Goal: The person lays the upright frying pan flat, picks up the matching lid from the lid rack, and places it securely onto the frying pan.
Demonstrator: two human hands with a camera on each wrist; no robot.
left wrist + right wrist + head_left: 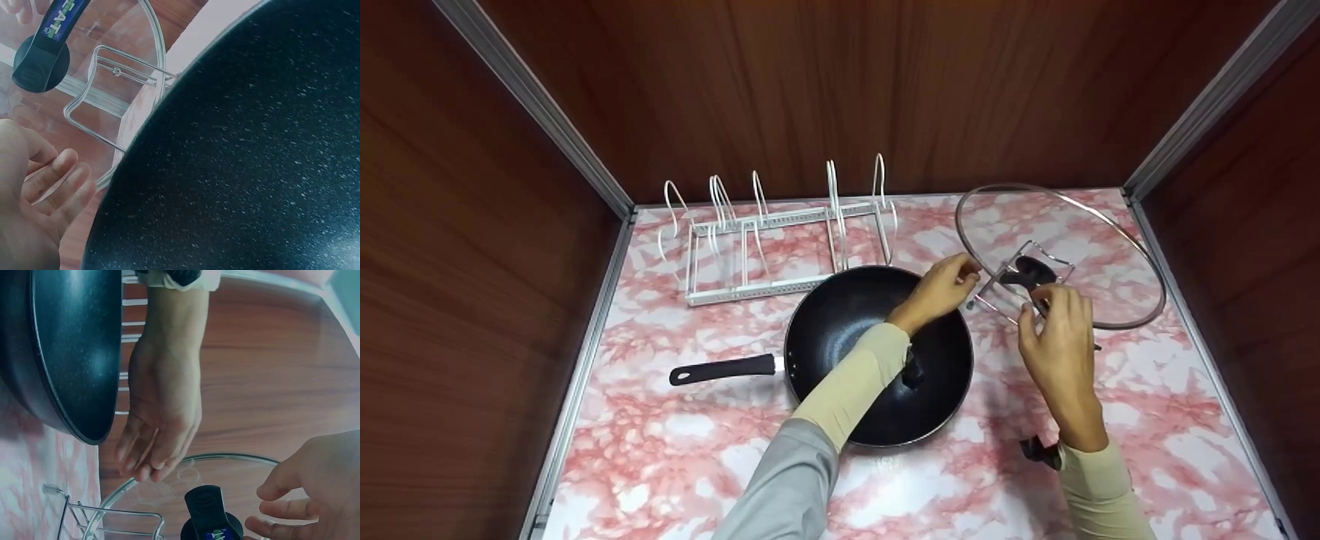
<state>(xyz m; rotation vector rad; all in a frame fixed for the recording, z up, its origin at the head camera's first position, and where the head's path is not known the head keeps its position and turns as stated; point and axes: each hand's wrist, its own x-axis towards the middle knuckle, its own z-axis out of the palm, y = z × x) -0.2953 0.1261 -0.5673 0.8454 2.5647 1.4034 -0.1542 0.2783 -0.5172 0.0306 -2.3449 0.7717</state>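
A glass lid (1136,240) with a metal rim leans in a small wire stand (1054,259). Its black knob (205,509) has an upright tab with a printed label. My right hand (1061,337) is beside the knob, thumb and fingers spread; the right wrist view shows a gap between them. My left hand (941,289) is at the lid's left rim with loosely bent fingers and nothing visible in them. Whether its fingertips touch the rim, I cannot tell. Beneath my left forearm lies a black wok (840,322), its long handle (724,370) pointing left.
A white wire rack (757,289) with upright loops stands behind the wok at the back left. Wooden panels (810,90) with metal edge strips enclose the back and sides. The tabletop (660,465) has a red and white marbled pattern.
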